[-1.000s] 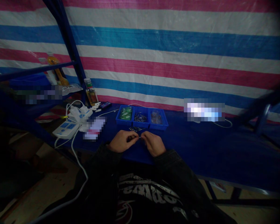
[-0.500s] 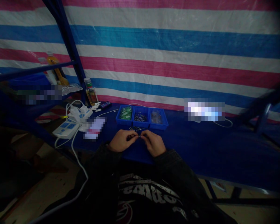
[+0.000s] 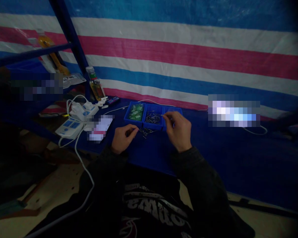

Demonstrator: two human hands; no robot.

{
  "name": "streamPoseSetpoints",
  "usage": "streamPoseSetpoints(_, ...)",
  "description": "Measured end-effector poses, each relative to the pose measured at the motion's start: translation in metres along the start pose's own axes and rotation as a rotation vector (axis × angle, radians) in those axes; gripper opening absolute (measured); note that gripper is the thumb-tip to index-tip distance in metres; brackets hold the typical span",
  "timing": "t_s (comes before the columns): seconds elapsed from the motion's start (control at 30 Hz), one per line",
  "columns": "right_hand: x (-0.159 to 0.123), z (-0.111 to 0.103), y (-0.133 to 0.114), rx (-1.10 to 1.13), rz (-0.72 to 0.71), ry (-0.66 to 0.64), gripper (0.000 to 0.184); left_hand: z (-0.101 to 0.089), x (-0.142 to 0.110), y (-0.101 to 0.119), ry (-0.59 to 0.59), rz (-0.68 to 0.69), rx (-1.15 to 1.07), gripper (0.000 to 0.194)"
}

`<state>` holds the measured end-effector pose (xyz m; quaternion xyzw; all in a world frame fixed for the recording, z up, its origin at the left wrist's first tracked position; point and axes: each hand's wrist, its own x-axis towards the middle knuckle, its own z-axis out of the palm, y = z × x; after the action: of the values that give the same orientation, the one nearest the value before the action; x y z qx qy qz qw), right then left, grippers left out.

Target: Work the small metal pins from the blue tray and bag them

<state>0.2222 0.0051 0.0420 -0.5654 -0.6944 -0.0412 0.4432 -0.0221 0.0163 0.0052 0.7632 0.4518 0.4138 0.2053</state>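
Small metal pin (image 3: 162, 115) pinched between right-hand fingers (image 3: 169, 115) above the middle compartment's right edge in blue parts tray (image 3: 154, 105); newly parted from left-hand fingers (image 3: 130, 131), these curled, hold unclear, just near loose pins (image 3: 145, 132) on table (image 3: 213, 155).

Blue-covered workbench (image 3: 213, 155): three-compartment blue parts tray (image 3: 143, 117) near rear edge, loose metal pins (image 3: 145, 132) just in front, white cable (image 3: 116, 109) and small blue box (image 3: 113, 100) behind, left.
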Motion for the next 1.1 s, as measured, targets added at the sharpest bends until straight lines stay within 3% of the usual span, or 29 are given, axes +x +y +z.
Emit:
streamPoseSetpoints(0.13,0.026,-0.005,0.012,-0.065,0.01,-0.094,0.025,0.0,0.004,-0.005,-0.036,-0.078,0.027,0.023)
streamPoseSetpoints(0.27,0.0,-0.005,0.018,0.071,0.065,-0.133,0.026,0.002,0.006,-0.002,-0.089,-0.14,0.045,0.021)
streamPoseSetpoints(0.4,-0.029,0.008,0.011,0.183,0.051,-0.326,0.024,0.0,0.008,-0.001,-0.141,-0.205,0.065,0.023)
streamPoseSetpoints(0.63,-0.045,0.037,-0.013,0.117,0.057,-0.584,0.012,0.001,0.009,-0.007,-0.293,-0.244,0.15,0.018)
streamPoseSetpoints(0.77,-0.051,0.045,-0.022,0.083,0.098,-0.606,0.005,0.0,0.009,-0.01,-0.384,-0.163,0.215,0.017)
streamPoseSetpoints(1.1,-0.063,0.057,-0.021,0.138,0.082,-0.491,0.02,0.001,0.007,-0.013,-0.471,-0.092,0.234,0.01)
